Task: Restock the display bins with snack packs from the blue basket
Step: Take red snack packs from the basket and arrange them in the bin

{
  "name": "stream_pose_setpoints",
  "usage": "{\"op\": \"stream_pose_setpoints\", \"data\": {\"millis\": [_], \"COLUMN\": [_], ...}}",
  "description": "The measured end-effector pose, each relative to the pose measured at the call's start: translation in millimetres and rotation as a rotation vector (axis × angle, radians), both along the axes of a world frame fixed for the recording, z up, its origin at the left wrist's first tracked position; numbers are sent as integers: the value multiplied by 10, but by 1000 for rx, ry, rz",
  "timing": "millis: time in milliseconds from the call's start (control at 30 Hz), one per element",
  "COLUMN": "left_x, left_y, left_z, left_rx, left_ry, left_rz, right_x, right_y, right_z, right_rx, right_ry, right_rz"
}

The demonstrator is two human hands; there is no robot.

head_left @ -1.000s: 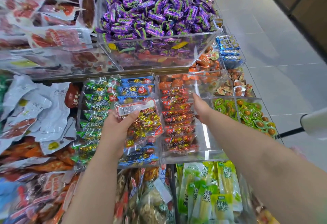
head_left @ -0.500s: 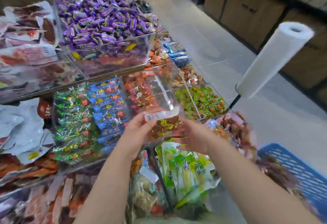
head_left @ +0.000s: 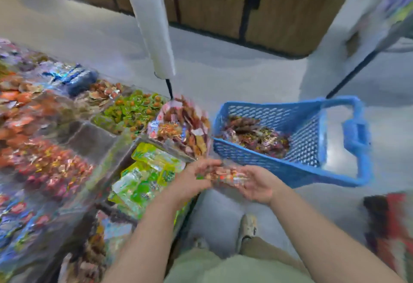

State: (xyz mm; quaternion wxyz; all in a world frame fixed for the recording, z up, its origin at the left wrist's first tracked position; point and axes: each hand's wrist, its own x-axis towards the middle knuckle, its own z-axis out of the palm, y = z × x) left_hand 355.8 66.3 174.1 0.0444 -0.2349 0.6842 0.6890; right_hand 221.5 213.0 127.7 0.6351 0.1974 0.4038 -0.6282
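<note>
Bins (head_left: pixel 98 136) of red, orange and green wrapped sweets fill the left, green packs (head_left: pixel 145 177) stacked below them. At centre, the left hand (head_left: pixel 192 180) grips one end of a snack pack (head_left: pixel 225 174) resting on the upturned right hand (head_left: pixel 257 185), whose finger curl is lost to blur. Blue basket (head_left: pixel 279 113), right, holds dark packs (head_left: pixel 254 137).
</note>
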Motion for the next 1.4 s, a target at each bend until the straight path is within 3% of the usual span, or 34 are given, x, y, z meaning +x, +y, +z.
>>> {"op": "stream_pose_setpoints", "data": {"millis": [67,167,233,367,433,533,667,833,967,1100,1233,1400], "left_x": [-261,-721,-1009,-1397,-1518,-1709,-1918,-2161,-2397,-2675,-2926,-3124], "left_y": [159,380,567,861,948,1007,912,679,472,246,103,20], "left_z": [-4,-77,-115,-147,-185,-319,-489,-708,-922,-1182,-1425,-1664], "left_rx": [108,563,627,501,469,311,-89,-152,-168,-212,-189,-137], "left_ry": [33,28,-75,-361,-371,-283,-264,-297,-352,-446,-501,-598], "left_rz": [-22,205,257,-9,-62,0,159,221,274,271,220,188], "right_x": [-204,-524,-723,-1062,-1231,-1514,-1821,-2047,-2257,-2451,-2505,-2582], "right_y": [328,723,923,1174,1254,1341,1400,1322,1159,1088,1032,963], "right_z": [-8,-13,6,36,10,-92,-384,-744,-1111,-1543,-1900,-2259], "right_rx": [-6,-66,-124,-181,-170,-51,344,522,588,817,817,835], "right_ry": [72,128,164,285,358,387,408,410,531,762,868,971], "right_rz": [-106,-204,-202,-136,-130,-186,-280,-285,-60,516,965,1222]}}
